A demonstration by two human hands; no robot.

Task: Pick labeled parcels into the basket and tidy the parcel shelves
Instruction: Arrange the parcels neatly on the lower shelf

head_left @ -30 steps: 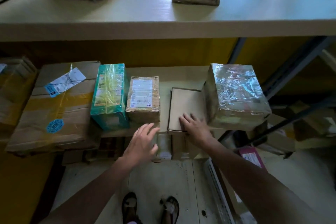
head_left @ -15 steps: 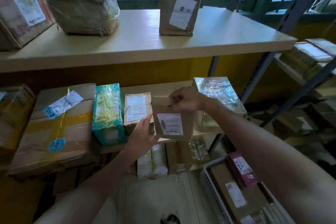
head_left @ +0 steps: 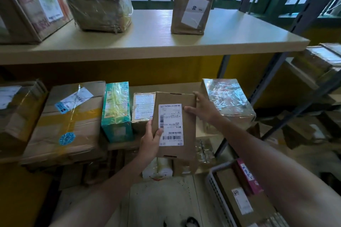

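I hold a flat brown cardboard parcel (head_left: 188, 129) in front of the middle shelf (head_left: 166, 86), its white barcode label facing me. My left hand (head_left: 150, 141) grips its lower left edge, thumb on the label. My right hand (head_left: 203, 108) holds its upper right edge. The grey basket (head_left: 215, 186) stands on the floor at lower right with a brown labeled parcel (head_left: 239, 199) and a pink parcel (head_left: 248, 177) inside.
On the middle shelf lie a large taped box (head_left: 68, 121), a teal parcel (head_left: 117, 110), a small labeled parcel (head_left: 143, 108) and a foil-wrapped parcel (head_left: 227, 101). The top shelf (head_left: 147, 42) carries a parcel marked 66 (head_left: 192, 7) and two more. Metal uprights stand at right.
The flat parcel was lying on the middle shelf; both hands lifted it, turned its label toward me and brought it closer. My view also tilted upward.
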